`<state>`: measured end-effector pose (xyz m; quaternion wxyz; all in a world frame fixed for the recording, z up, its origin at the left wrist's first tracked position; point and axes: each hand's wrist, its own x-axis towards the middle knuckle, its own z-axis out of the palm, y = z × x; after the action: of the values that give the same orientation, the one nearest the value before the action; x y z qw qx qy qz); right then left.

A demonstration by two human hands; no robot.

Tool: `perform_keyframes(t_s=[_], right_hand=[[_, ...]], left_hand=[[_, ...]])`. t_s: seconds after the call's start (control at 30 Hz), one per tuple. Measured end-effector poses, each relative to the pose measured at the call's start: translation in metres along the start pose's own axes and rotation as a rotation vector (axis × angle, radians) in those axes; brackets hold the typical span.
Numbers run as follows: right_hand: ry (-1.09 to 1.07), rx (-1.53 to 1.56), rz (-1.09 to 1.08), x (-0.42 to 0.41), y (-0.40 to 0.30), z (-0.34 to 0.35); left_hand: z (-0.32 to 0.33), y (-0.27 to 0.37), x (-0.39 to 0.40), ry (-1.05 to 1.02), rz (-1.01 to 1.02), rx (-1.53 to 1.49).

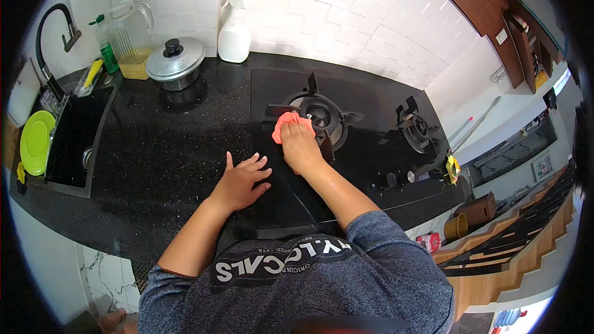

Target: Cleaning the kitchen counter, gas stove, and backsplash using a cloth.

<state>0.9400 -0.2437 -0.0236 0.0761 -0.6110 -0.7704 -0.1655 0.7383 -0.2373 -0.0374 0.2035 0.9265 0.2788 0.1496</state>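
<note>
A crumpled orange-pink cloth (282,131) is gripped under my right hand (299,144), pressed on the black glass cooktop (287,195). It lies against the near-left side of the large gas burner (320,113), whose dark pan supports stick out around it. My left hand (243,181) rests with fingers apart at the cooktop's left edge, on the black speckled countertop (153,162), holding nothing. Farther right on the cooktop is a smaller burner (416,125). Control knobs (407,177) stand near the front right.
Along the tiled wall stand a white spray bottle (234,37), a lidded aluminium pot (175,65), a plastic pitcher (132,46) with yellowish contents and a green bottle (108,51). At left are a sink (76,148), its black faucet (39,41) and a lime-green plate (37,141).
</note>
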Motion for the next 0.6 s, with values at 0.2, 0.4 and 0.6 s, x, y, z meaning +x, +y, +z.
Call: perform_keyframes(t_s=[0.2,0.4,0.6], right_hand=[[-0.284,0.213,-0.058,-0.032,-0.012,-0.02],[-0.279,0.396,0.01,-0.052,-0.025,-0.077],[-0.018,0.362,0.004,-0.034,-0.025,-0.073]], left_hand=[[-0.003,0.002,-0.001,0.067,0.005,-0.094],[0.007,0.008,-0.002,0.091,0.109,-0.09],[0.009,0.0,0.002,0.11,0.025,-0.243]])
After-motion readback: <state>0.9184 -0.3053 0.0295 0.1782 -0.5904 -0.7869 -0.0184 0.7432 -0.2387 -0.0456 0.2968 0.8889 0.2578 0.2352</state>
